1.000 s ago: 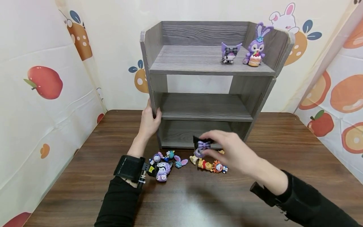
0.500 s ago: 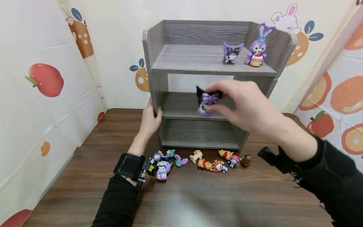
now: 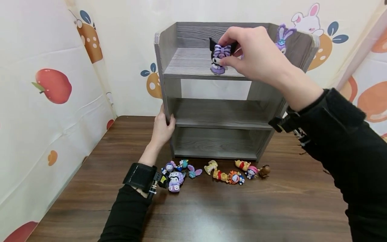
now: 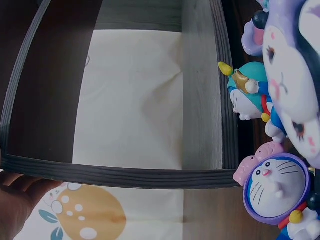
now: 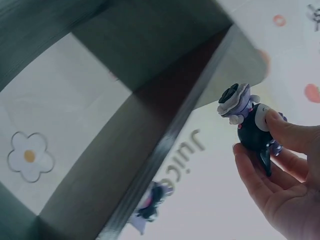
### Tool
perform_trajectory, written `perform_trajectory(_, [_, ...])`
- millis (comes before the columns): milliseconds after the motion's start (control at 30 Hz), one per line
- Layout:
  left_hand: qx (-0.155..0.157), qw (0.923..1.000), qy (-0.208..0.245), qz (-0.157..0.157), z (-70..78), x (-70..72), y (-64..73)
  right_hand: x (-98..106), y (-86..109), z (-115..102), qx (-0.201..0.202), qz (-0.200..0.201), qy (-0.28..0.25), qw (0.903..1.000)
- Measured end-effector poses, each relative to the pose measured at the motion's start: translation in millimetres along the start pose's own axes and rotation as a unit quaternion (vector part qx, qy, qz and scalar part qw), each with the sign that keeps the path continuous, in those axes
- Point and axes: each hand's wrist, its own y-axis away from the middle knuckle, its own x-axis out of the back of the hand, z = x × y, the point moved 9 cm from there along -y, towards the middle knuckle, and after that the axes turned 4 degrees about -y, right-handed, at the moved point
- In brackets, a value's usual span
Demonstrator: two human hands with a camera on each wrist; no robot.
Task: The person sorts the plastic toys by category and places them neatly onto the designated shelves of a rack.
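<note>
My right hand (image 3: 257,53) pinches a black-and-purple figurine (image 3: 218,65) with a striped bow between thumb and fingers, in front of the top shelf's edge. In the right wrist view the same figurine (image 5: 255,125) is tipped in the fingers, its base facing the shelf side. My left hand (image 3: 162,129) grips the left side panel of the grey wooden shelf unit (image 3: 222,126), with the thumb at its front edge. Behind my right hand a purple rabbit figurine (image 3: 282,38) stands on the top shelf, mostly hidden. Another small purple figurine shows beside the shelf edge in the right wrist view.
On the brown table (image 3: 211,208) before the unit lie several figurines in two groups. On the left are a purple hooded figurine (image 3: 175,181) and a rabbit-eared one (image 3: 194,171); on the right, yellow bears (image 3: 220,175) and a brown figurine (image 3: 264,171). Printed cloth walls surround the table.
My right hand has lifted the black-and-purple figurine from above the table groups up to the top shelf's level. My left hand keeps its grip on the side panel.
</note>
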Motion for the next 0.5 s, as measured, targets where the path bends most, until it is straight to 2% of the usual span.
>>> perform_trajectory(100, [0.001,1.0000,-0.003,-0.001,0.8,-1.2,0.1,0,-5.0,-4,-0.028,-0.012,-0.006,0.9995])
perform_trajectory(500, [0.006,0.9999,-0.009,0.001,1.9,-2.0,2.4,-16,-26.5,24,-0.095,-0.049,0.007,0.9943])
